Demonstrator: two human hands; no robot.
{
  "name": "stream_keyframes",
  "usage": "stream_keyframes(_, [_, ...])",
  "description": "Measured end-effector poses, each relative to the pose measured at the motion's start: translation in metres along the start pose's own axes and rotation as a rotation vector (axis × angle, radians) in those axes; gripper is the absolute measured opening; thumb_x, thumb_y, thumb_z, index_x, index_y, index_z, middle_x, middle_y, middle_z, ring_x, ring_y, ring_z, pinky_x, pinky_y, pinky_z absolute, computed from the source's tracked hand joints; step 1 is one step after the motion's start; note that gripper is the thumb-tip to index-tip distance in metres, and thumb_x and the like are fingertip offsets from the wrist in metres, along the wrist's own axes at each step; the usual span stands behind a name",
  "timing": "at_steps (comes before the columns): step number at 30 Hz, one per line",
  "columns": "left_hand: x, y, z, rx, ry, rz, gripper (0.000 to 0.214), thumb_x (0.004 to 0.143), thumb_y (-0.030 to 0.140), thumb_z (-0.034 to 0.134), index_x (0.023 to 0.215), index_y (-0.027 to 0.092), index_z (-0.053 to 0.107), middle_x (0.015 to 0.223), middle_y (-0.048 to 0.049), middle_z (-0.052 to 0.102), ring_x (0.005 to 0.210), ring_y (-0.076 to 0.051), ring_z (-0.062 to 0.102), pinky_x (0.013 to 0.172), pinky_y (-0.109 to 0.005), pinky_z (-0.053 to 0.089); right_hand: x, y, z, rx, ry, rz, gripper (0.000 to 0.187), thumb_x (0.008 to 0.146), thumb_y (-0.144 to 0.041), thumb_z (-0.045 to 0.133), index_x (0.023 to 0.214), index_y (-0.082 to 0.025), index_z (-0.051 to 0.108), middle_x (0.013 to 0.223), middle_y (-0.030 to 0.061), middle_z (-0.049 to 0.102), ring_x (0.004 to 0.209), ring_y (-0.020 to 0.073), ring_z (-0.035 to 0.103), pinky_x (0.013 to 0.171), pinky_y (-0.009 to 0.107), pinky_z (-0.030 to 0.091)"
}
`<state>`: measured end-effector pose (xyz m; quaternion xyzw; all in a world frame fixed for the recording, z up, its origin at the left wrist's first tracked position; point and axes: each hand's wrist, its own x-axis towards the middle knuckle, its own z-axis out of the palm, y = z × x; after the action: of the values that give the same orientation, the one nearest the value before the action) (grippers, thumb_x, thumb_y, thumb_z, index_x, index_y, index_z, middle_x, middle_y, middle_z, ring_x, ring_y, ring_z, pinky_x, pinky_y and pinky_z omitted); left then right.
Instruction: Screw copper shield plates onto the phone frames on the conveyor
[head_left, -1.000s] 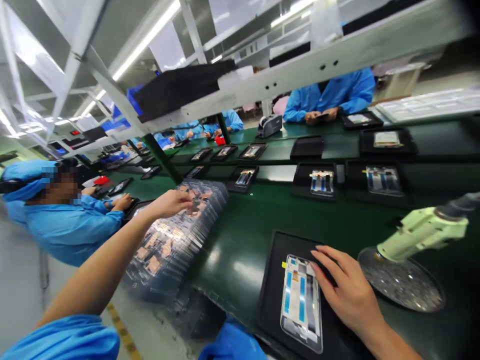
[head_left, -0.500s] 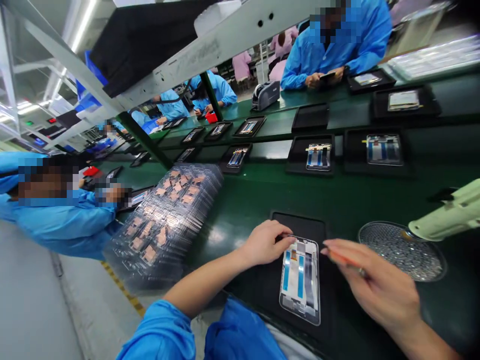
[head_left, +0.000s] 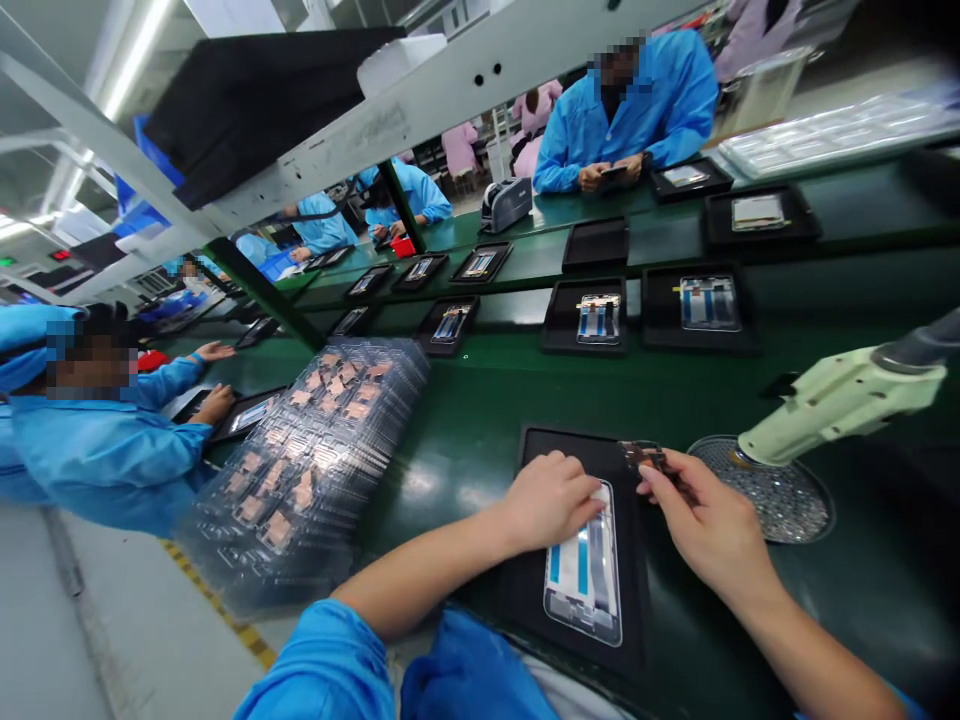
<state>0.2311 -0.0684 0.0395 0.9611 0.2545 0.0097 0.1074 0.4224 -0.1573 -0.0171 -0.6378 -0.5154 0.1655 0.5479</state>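
A phone frame (head_left: 583,585) with blue strips and a silvery lower end lies in a black tray (head_left: 536,440) in front of me. Across its upper part rests my left hand (head_left: 551,503), fingers bent and closed against the frame, hiding that end. To the right of the frame, my right hand (head_left: 709,510) is raised over the tray's edge. Its thumb and fingers pinch a small dark circuit board (head_left: 646,457) with coppery patches; part of the board is covered by the fingers.
Left of the tray stands a stack of clear plastic trays (head_left: 315,450) with copper-coloured parts. A pale green lamp arm (head_left: 832,405) and a round glittering disc (head_left: 787,490) are at the right. Black trays (head_left: 585,335) with phone frames line the bench; co-workers (head_left: 105,430) sit around.
My left hand has moved farther over the frame's upper end. The right hand now shows the board turned up at its fingertips, where an orange, blurred piece showed before. The view has shifted slightly.
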Motion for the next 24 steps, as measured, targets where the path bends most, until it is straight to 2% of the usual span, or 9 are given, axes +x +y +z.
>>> stream_keyframes(2, [-0.004, 0.014, -0.004, 0.043, -0.059, 0.036, 0.029, 0.101, 0.037, 0.061, 0.12, 0.016, 0.066, 0.108, -0.0091, 0.066, 0.104, -0.025, 0.06, 0.09, -0.037, 0.052, 0.0, -0.003, 0.0, 0.001, 0.0, -0.019, 0.046, 0.098, -0.063, 0.056, 0.112, -0.021, 0.068, 0.084, 0.004, 0.071, 0.07, 0.0193, 0.07, 0.068, 0.029, 0.059])
stream_keyframes(5, [0.0, 0.024, -0.011, 0.041, -0.177, 0.0, 0.025, 0.101, 0.03, 0.06, 0.119, 0.013, 0.065, 0.113, -0.0114, 0.065, 0.108, -0.027, 0.061, 0.095, -0.039, 0.053, 0.001, -0.007, 0.0, 0.002, -0.004, -0.041, 0.045, 0.099, -0.063, 0.055, 0.11, -0.021, 0.069, 0.085, 0.004, 0.072, 0.069, 0.0188, 0.07, 0.069, 0.029, 0.06])
stream_keyframes(9, [0.015, 0.02, -0.017, -0.046, -0.293, -0.031, 0.025, 0.102, 0.026, 0.056, 0.122, 0.013, 0.063, 0.12, -0.0118, 0.066, 0.115, -0.026, 0.064, 0.101, -0.037, 0.053, 0.002, -0.009, -0.001, -0.002, -0.007, -0.053, 0.046, 0.099, -0.063, 0.055, 0.11, -0.021, 0.07, 0.087, 0.0043, 0.073, 0.069, 0.0185, 0.07, 0.07, 0.029, 0.061])
stream_keyframes(14, [0.029, 0.013, -0.019, -0.077, -0.359, -0.029, 0.019, 0.098, 0.028, 0.06, 0.113, 0.019, 0.067, 0.118, -0.008, 0.07, 0.111, -0.026, 0.069, 0.091, -0.035, 0.056, 0.003, -0.008, 0.0, -0.013, 0.007, -0.101, 0.044, 0.1, -0.062, 0.055, 0.108, -0.022, 0.071, 0.086, 0.0026, 0.073, 0.068, 0.0178, 0.07, 0.07, 0.027, 0.061])
stream_keyframes(19, [0.025, 0.014, -0.021, -0.052, -0.34, -0.022, 0.013, 0.097, 0.03, 0.059, 0.105, 0.023, 0.067, 0.11, -0.0035, 0.072, 0.1, -0.024, 0.072, 0.078, -0.032, 0.058, 0.002, -0.002, 0.001, -0.087, 0.032, -0.222, 0.04, 0.103, -0.058, 0.052, 0.108, -0.022, 0.07, 0.096, 0.0023, 0.075, 0.074, 0.018, 0.073, 0.066, 0.024, 0.06])
stream_keyframes(24, [0.0, 0.014, -0.005, -0.106, -0.125, -0.022, 0.011, 0.099, 0.026, 0.056, 0.103, 0.02, 0.064, 0.107, -0.0036, 0.072, 0.098, -0.02, 0.071, 0.086, -0.03, 0.058, 0.0, 0.0, 0.002, -0.121, -0.026, -0.262, 0.04, 0.105, -0.057, 0.048, 0.112, -0.025, 0.07, 0.102, 0.0011, 0.075, 0.083, 0.0181, 0.074, 0.07, 0.023, 0.061])
